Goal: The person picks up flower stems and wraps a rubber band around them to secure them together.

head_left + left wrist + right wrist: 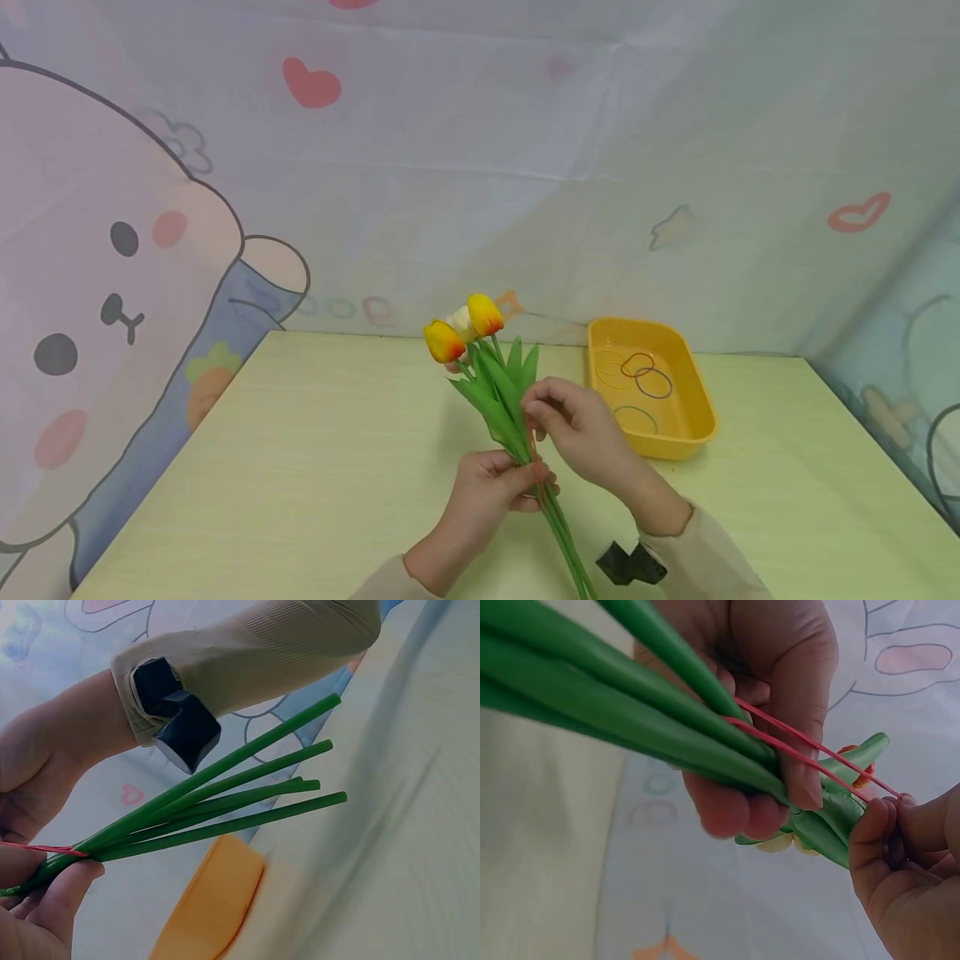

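Note:
My left hand [491, 487] grips a bunch of artificial tulips by their green stems [225, 795], just below the leaves [491, 408]. At the top sit two yellow-orange tulip heads [445, 342] with a white bloom [460, 323] between them. A red rubber band [832, 771] loops round the stems at my left thumb. My right hand [581, 429] pinches its other end, drawing it taut along the bunch toward the leaves. In the left wrist view the cut stem ends fan out beyond my fingers.
Right of the hands stands a yellow tray [701, 412] holding several loose rubber bands, among them a blue one [656, 397]. A black camera [630, 564] is strapped to my right wrist. A printed cloth [450, 208] hangs behind the pale table [337, 467].

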Motion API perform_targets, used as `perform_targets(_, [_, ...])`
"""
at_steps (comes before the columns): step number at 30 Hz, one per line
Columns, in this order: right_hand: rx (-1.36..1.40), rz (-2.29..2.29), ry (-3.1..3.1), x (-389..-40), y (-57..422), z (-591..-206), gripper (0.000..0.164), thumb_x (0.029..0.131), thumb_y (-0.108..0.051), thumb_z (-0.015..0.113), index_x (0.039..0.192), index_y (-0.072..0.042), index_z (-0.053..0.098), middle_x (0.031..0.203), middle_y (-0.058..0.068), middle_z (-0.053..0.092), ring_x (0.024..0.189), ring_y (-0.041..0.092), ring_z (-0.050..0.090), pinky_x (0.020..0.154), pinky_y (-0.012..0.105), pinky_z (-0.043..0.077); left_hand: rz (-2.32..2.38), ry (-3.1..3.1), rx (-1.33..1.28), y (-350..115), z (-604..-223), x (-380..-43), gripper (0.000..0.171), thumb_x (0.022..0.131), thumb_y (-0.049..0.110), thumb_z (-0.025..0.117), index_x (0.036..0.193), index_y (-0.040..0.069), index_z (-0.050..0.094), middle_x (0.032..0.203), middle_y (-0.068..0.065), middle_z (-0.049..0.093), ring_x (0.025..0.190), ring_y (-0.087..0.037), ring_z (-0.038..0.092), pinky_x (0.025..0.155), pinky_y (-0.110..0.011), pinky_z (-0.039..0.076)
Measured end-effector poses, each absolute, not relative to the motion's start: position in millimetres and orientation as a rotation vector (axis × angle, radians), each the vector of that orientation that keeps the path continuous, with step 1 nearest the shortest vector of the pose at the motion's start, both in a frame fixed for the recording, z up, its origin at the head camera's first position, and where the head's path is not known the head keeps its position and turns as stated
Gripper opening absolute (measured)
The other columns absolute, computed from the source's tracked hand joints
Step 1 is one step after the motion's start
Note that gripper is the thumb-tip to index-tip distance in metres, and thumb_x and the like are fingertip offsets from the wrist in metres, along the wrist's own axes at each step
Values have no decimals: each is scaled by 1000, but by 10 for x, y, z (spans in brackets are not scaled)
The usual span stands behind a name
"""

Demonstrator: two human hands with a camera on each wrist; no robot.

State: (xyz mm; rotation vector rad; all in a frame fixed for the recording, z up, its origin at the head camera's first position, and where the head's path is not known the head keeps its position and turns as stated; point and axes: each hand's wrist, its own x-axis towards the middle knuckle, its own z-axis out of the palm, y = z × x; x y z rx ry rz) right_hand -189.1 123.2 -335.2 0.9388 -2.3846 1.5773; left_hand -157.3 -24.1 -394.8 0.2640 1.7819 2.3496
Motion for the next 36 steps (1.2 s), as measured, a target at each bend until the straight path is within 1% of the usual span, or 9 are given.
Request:
perform_targets(5, [861, 1592, -2396, -1889, 1267, -3301, 7, 96, -1, 55, 93, 0, 61, 76, 5, 58, 66, 15, 55, 60, 24, 50, 2323, 1790, 262, -236, -3943, -1562, 29, 88, 8, 69, 97, -20, 66, 82, -11, 73, 73, -10, 70, 68, -26, 60])
perform_targets(8, [929, 1630, -2345, -1914, 1349, -3272, 7, 97, -1, 54, 93, 1, 60, 76, 5, 56, 64, 15, 54, 59, 23, 49, 2300, 1798, 258, -275, -3912, -1589, 32, 88, 10, 70, 97, -20, 65, 80, -9, 73, 73, -12, 70, 67, -26, 60])
perform_targets(12, [1203, 1817, -2195, -1987, 1548, -3206, 9, 99, -3, 50, 94, 0, 57, 78, 1, 53, 65, 15, 50, 58, 23, 48, 2289, 1756, 294, -423, -3837, -1671, 31, 88, 10, 70, 96, -19, 65, 75, -3, 72, 73, -14, 71, 65, -24, 59])
perform_targets(17, [1638, 2015, -2025, -2094, 1826, -3087, 13, 102, -2, 43, 92, -1, 52, 79, 6, 46, 66, 19, 43, 54, 27, 45, 2298, 1579, 540, -702, -3720, -1758, 10, 91, 3, 63, 90, -2, 71, 77, -1, 71, 74, -14, 72, 68, -27, 60])
perform_targets(19, [1778, 2004, -1987, -2121, 1910, -3047, 14, 102, 1, 40, 90, 1, 48, 77, 10, 42, 65, 21, 41, 52, 31, 42, 2289, 1496, 646, -796, -3676, -1776, 11, 91, 1, 60, 90, 4, 71, 79, -1, 71, 74, -13, 71, 71, -29, 60])
perform_targets(23, [1922, 1963, -1903, -2142, 1997, -3029, 14, 102, 4, 37, 95, 3, 49, 77, 12, 41, 64, 23, 41, 51, 36, 41, 2285, 1363, 784, -940, -3602, -1783, 13, 94, 3, 58, 93, 8, 70, 82, 1, 70, 72, -9, 69, 77, -32, 60])
perform_targets(28, [1858, 1880, -1884, -2117, 1980, -3181, 16, 98, 7, 45, 108, 2, 57, 78, 12, 47, 63, 21, 44, 48, 33, 42, 2343, 1228, 870, -1067, -3522, -1764, 13, 96, 9, 58, 96, 9, 71, 86, 2, 71, 71, -5, 66, 86, -33, 57])
perform_targets(32, [1655, 1772, -2018, -2067, 1906, -3384, 15, 93, 10, 54, 100, -2, 60, 77, 9, 51, 63, 19, 46, 47, 30, 43, 2420, 1167, 903, -1119, -3462, -1742, 15, 98, 8, 55, 99, 9, 70, 89, 1, 72, 77, -7, 68, 86, -29, 57])
perform_targets(36, [1502, 1760, -2060, -2019, 1690, -3653, 15, 91, 12, 55, 94, -2, 60, 78, 9, 54, 64, 16, 50, 51, 26, 49, 2543, 1065, 899, -1119, -3406, -1711, 19, 100, 6, 51, 100, 7, 70, 93, -2, 72, 90, -15, 71, 79, -21, 57])
